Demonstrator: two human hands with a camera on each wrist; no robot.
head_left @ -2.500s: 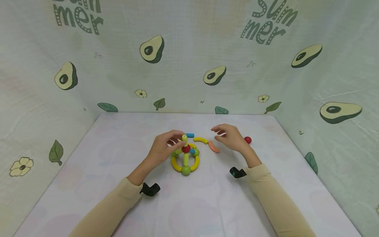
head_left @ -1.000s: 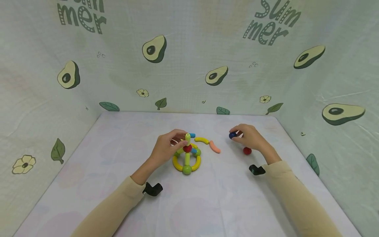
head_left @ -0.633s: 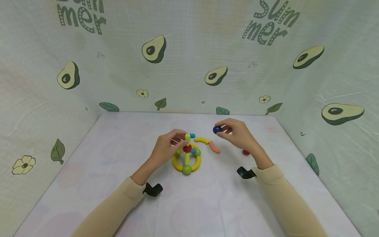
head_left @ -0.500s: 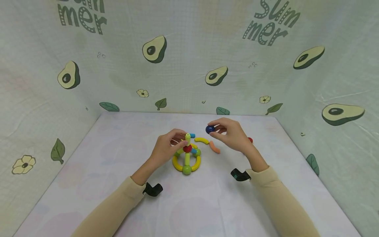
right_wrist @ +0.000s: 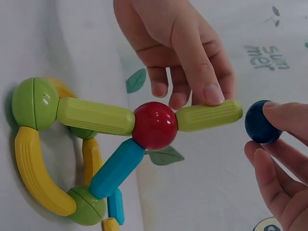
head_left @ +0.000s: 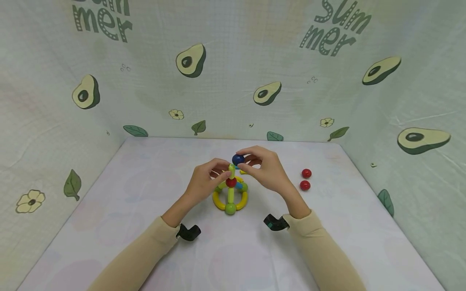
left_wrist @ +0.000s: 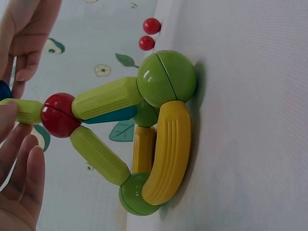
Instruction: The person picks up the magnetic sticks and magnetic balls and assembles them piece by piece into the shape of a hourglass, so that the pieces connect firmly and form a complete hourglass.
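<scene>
My left hand [head_left: 204, 178] pinches an upright light green rod [right_wrist: 209, 116] between thumb and fingers. That rod rises from a red ball [right_wrist: 155, 126] at the peak of a toy frame of magnetic-looking sticks and balls. Below the red ball, light green rods [left_wrist: 103, 98] and a blue rod [right_wrist: 117, 168] slope down to green balls [left_wrist: 166, 78], joined in a ring by curved yellow rods [right_wrist: 41, 173]. A dark blue ball [right_wrist: 262, 122] is pinched in my right hand [head_left: 267, 169]. In the right wrist view a narrow gap parts it from the rod's tip.
Two loose red balls [head_left: 306, 173] lie on the white table [head_left: 236, 250] to the right. Behind the frame lie a loose blue rod [right_wrist: 115, 206] and a yellow piece [right_wrist: 110, 224], partly hidden. Patterned cloth walls [head_left: 225, 81] enclose the table's back and sides.
My right hand has picked up the dark blue ball on the right and carried it left to the upright rod's tip. My left hand stays on the rod; the orange piece is now hidden.
</scene>
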